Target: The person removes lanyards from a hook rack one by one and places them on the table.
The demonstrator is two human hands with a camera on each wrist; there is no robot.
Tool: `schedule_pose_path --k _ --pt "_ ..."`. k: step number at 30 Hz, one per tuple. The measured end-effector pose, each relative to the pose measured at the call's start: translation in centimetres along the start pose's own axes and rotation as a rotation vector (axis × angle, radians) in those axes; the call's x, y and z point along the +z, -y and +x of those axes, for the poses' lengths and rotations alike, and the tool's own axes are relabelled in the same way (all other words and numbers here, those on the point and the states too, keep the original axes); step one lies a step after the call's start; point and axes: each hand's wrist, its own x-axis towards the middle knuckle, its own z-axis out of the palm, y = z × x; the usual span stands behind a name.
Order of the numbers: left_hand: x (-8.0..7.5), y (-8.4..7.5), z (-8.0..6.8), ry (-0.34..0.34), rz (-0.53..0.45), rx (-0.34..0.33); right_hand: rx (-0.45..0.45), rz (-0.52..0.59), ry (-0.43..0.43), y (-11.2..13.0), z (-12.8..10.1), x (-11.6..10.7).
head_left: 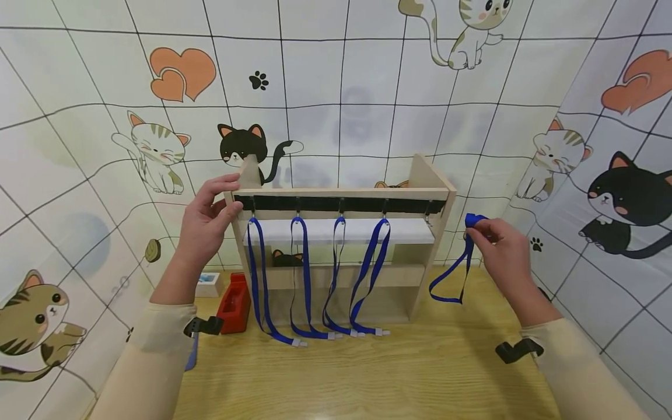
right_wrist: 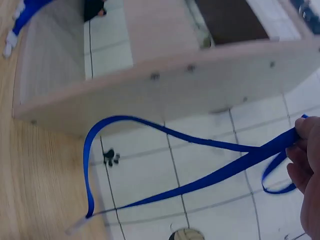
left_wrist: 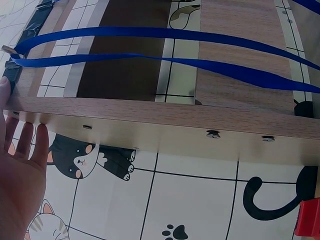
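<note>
**Loose blue strap held beside a wooden hook rack**

The right hand (head_left: 499,248) pinches a blue woven lanyard strap (head_left: 452,274) near its top, fingers curled tight on the bunched end, just off the right side panel of the pale wooden shelf rack with a black hook rail (head_left: 341,204). The strap hangs in a loose loop clear of the light wood-grain tabletop (head_left: 367,373). The left hand (head_left: 207,224) grips the rack's upper left corner, thumb at the front, fingers wrapped behind the panel.

The strap looks light, soft and floppy, so it will likely sag and swing wherever it is unsupported; holding close to the top fold gives the most control. Its small pale end clip seems to dangle at the bottom, though the right wrist view is too blurred to be sure.

Four matching blue lanyards (head_left: 320,280) hang from the rail, their tails resting on the table. A fifth hook (head_left: 428,217) at the far right looks bare. A red plastic block (head_left: 234,303) sits left of the rack; open tabletop lies in front and to the right.
</note>
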Motion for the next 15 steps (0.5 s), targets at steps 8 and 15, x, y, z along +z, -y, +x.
schedule_pose_path --k 8,15 --pt "-0.1 0.1 0.0 -0.002 -0.007 -0.004 0.062 -0.029 0.113 -4.0 2.2 0.9" --pt "0.0 0.2 0.0 0.004 -0.003 0.000 0.096 -0.054 0.175 -7.0 3.1 2.3"
